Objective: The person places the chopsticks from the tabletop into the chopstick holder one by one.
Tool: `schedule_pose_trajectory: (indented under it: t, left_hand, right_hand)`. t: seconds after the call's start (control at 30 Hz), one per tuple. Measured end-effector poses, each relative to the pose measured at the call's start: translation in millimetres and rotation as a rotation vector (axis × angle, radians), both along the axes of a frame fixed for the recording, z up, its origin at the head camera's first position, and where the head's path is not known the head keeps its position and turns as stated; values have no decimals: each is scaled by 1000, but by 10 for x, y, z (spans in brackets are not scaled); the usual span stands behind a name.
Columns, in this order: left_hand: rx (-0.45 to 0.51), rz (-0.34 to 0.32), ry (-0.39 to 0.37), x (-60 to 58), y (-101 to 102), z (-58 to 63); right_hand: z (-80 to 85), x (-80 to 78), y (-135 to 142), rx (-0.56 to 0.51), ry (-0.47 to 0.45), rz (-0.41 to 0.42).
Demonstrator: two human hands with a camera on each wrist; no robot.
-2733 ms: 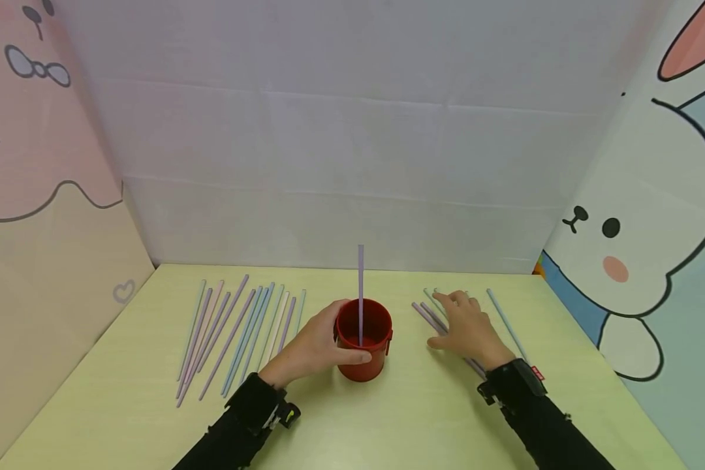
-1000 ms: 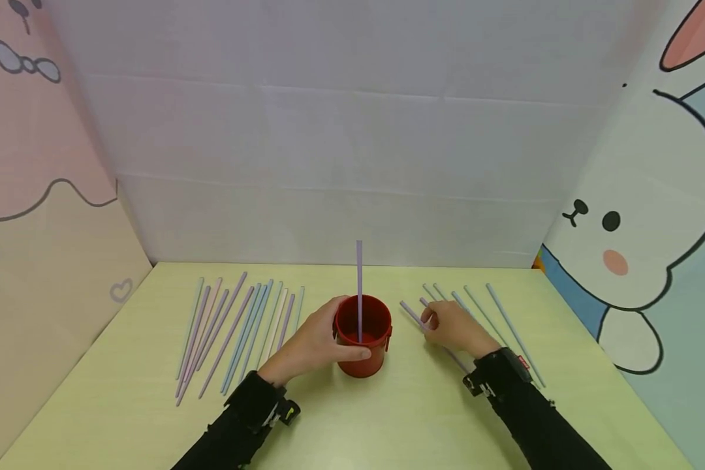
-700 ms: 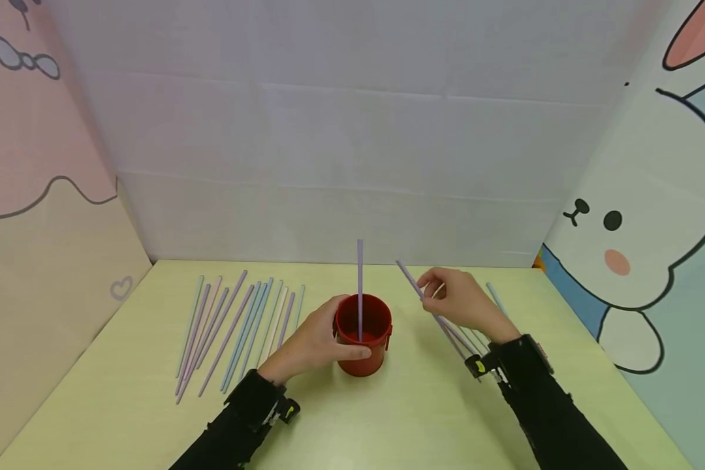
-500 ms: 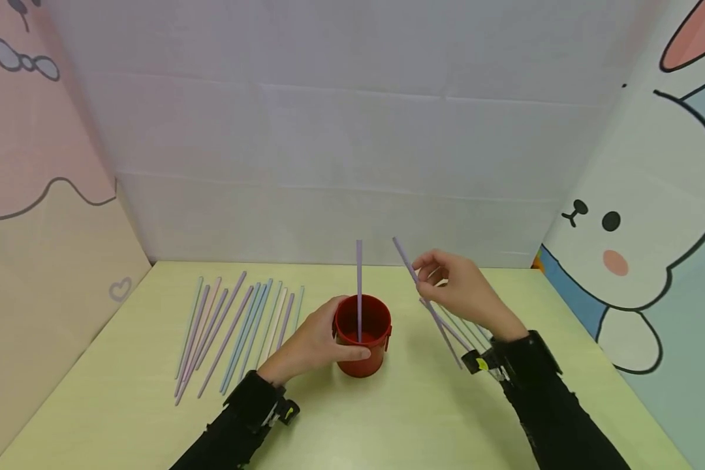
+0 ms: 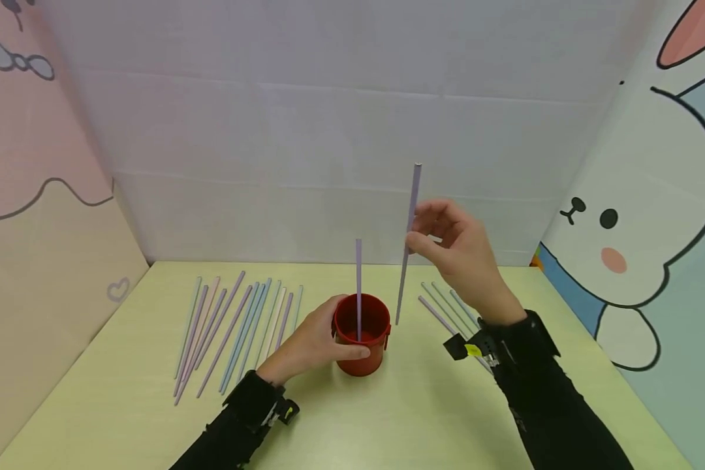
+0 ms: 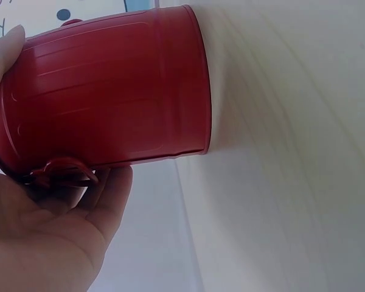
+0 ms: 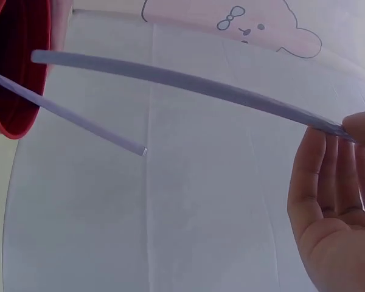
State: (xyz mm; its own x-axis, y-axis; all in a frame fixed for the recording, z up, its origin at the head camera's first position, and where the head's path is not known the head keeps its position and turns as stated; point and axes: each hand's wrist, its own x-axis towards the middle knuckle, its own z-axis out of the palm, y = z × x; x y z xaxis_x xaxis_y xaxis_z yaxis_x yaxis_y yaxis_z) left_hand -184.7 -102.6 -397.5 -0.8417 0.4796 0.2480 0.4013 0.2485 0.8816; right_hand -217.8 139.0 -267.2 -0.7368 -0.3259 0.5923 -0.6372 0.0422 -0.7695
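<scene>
A small red bucket (image 5: 361, 364) stands on the table, with one purple straw (image 5: 359, 281) upright in it. My left hand (image 5: 313, 343) grips the bucket near its rim from the left; the left wrist view shows the fingers around the red wall (image 6: 109, 91) beside a handle loop. Up to the right, my right hand (image 5: 464, 258) pinches a second purple straw (image 5: 414, 189) between thumb and fingers. This straw hangs almost upright, its lower end just right of the bucket rim. In the right wrist view the held straw (image 7: 188, 82) reaches toward the bucket mouth (image 7: 41, 91).
Several purple, pink, blue, green and white straws (image 5: 229, 336) lie side by side on the yellow table (image 5: 94, 398) at left. More straws (image 5: 437, 312) lie at right, partly under the right wrist. A white backdrop (image 5: 258, 143) and cartoon-printed side panels (image 5: 670, 261) surround the table.
My right hand took a purple straw from the right-hand group, lifted it and turned it from slanted to nearly upright. My left hand and the bucket have stayed in place.
</scene>
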Motion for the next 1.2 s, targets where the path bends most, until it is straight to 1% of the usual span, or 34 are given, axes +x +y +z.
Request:
schedule_pose_trajectory:
  t: [0.13,0.3,0.37,0.47,0.57,0.63,0.7,0.9,1.07,1.13,1.2]
  left_hand:
    - [5,-6,7,-2,0,1]
    - [9,-17,16,-17,5,-26]
    - [12,-12,18,-38,6,-68]
    - [-1,5,22,-97,2,-177]
    - [-18,16,19,-170,-8,-287]
    - [-24,18,12,-202,-14,-330]
    - [-23,16,12,-217,-19,-348]
    - [-18,11,31,-199,-15,-308]
    - [7,-5,50,-84,-14,-131]
    - [18,-13,46,-40,-12,-60]
    - [26,-24,44,-34,-10,-48]
  right_hand:
    - [11,31,-125,-72,34,30]
    - [-42,112,-258,-89,16,23]
    - [-78,134,-300,-73,12,15]
    - [-167,131,-339,-39,23,-8]
    - [-282,117,-360,-14,10,-28]
    - [-366,103,-371,1,-10,-44]
    - [-444,90,-382,7,-40,-50]
    - [-614,65,-412,42,-93,-93]
    - [-702,84,-445,98,-114,-143]
    - [-730,93,-452,117,-119,-162]
    - [-758,95,-453,131,-117,-175]
